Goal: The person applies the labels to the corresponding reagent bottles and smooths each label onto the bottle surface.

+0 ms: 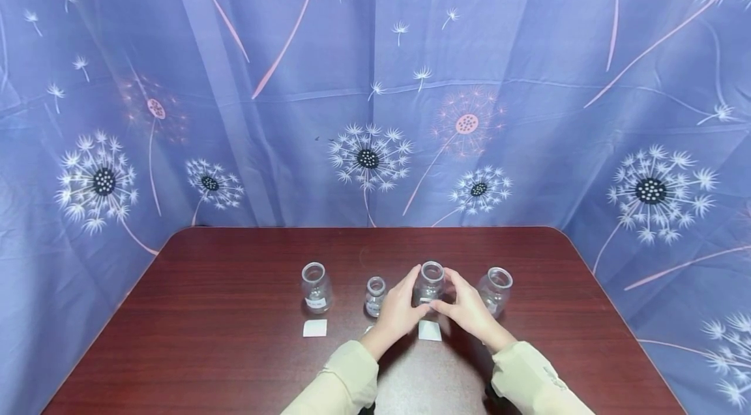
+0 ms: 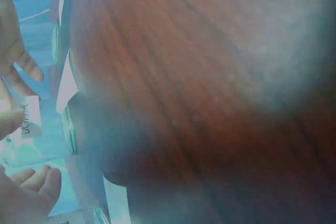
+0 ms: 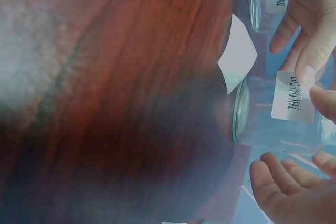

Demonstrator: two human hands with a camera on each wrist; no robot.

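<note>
Two arms [image 1: 346, 377] reach in, left hand [image 1: 400, 305] and right hand [image 1: 471, 309] holding a glass jar [image 1: 432, 279] behind a white card [image 1: 430, 331]; thumbs [image 3: 316, 56] partly cover the jar's label [image 3: 289, 100], the left wrist [image 1: 377, 339] mostly hiding another card [image 1: 369, 329].

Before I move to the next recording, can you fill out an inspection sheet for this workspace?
Surface: dark red wood-grain table, glare near the front.
Job's things: held jar, upright; left jar, small jar and right jar in a row with it; white left slip and middle slip in front.
Clutter: nothing seen.
Grippers: left hand and right hand cup the held jar, thumbs at its label.
Cables: nothing seen.
Surroundings: blue dandelion-print cloth behind and at both sides.
</note>
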